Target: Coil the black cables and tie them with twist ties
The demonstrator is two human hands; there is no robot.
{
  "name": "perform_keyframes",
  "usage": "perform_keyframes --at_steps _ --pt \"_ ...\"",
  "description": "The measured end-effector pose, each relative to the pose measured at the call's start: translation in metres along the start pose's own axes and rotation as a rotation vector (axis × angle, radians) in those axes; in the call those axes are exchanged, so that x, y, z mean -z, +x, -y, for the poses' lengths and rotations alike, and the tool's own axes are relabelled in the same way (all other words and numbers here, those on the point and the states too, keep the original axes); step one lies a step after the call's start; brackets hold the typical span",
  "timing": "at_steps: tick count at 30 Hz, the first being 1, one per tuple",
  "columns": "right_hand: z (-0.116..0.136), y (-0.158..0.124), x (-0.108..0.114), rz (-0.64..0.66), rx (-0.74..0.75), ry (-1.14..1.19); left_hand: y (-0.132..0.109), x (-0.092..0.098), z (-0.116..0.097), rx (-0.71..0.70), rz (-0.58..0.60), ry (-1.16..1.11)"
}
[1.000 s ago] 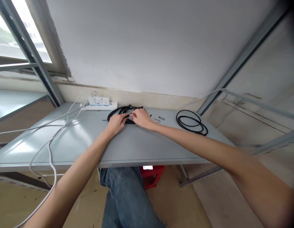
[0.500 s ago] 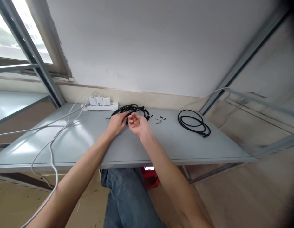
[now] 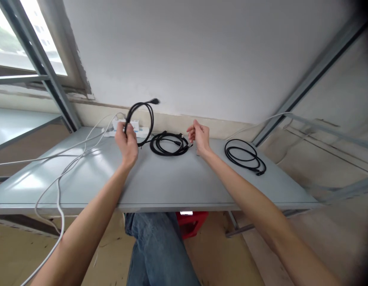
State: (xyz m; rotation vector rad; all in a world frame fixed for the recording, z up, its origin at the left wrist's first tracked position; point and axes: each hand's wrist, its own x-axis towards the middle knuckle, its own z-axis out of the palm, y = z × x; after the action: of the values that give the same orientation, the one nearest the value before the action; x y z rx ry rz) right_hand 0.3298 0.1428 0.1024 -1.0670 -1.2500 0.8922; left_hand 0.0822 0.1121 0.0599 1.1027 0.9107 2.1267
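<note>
My left hand (image 3: pixel 128 143) is closed on a black cable (image 3: pixel 142 115), holding one loop of it up above the grey table (image 3: pixel 160 182); the plug end sticks out at the loop's top. The remainder of that cable lies coiled (image 3: pixel 168 143) on the table between my hands. My right hand (image 3: pixel 198 135) hovers just right of the coil, its fingers loosely curled and apart, and nothing shows in it.
A second black cable coil (image 3: pixel 245 156) lies at the table's right. A white power strip (image 3: pixel 127 129) with plugs sits by the wall, and white cords (image 3: pixel 61 178) trail off the left edge. Metal shelf posts stand left and right. My knee and a red stool show below.
My left hand has lifted a loop of the black cable up and to the left. My right hand let go of the coil and moved right, opening.
</note>
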Motion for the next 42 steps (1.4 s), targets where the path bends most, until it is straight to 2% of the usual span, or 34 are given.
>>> perform_keyframes --at_steps 3,8,12,14,17,21,24,26,28,30,33,35,38,42 --pt "-0.023 0.010 0.010 -0.056 0.087 -0.067 0.014 0.007 -0.004 0.040 -0.060 -0.211" --pt "-0.062 -0.001 0.016 -0.015 0.168 -0.160 0.029 0.024 0.000 0.244 -0.053 -0.373" --pt "-0.074 -0.013 0.020 0.040 0.324 -0.418 0.032 0.031 0.003 0.295 -0.110 -0.401" --pt "-0.075 -0.015 0.022 0.020 0.341 -0.544 0.033 0.033 0.001 0.282 -0.122 -0.393" --pt "-0.078 -0.012 0.023 -0.002 0.291 -0.640 0.036 0.037 -0.011 0.225 -0.119 -0.370" --pt "-0.081 -0.009 0.024 -0.094 0.215 -0.563 0.043 0.035 -0.039 0.051 -0.103 -0.261" --pt "-0.078 -0.007 0.027 -0.193 0.202 -0.485 0.045 0.017 -0.054 -0.174 -0.089 -0.087" --pt "-0.076 -0.004 0.031 -0.251 0.196 -0.440 0.042 -0.001 -0.054 -0.344 -0.076 0.092" --pt "-0.074 0.000 0.037 -0.307 0.165 -0.404 0.034 -0.018 -0.043 -0.484 0.016 0.397" --pt "-0.073 0.003 0.043 -0.356 0.124 -0.379 0.022 -0.030 -0.023 -0.547 0.202 0.705" --pt "-0.071 0.003 0.046 -0.381 0.103 -0.384 0.004 -0.038 0.014 -0.510 0.528 0.937" --pt "-0.071 0.000 0.045 -0.351 0.120 -0.404 -0.006 -0.039 0.036 -0.475 0.694 1.049" --pt "-0.072 -0.004 0.041 -0.317 0.153 -0.419 -0.015 -0.033 0.056 -0.452 0.841 1.243" --pt "-0.071 -0.001 0.043 -0.393 0.191 -0.354 -0.016 -0.026 0.061 -0.479 0.989 1.322"
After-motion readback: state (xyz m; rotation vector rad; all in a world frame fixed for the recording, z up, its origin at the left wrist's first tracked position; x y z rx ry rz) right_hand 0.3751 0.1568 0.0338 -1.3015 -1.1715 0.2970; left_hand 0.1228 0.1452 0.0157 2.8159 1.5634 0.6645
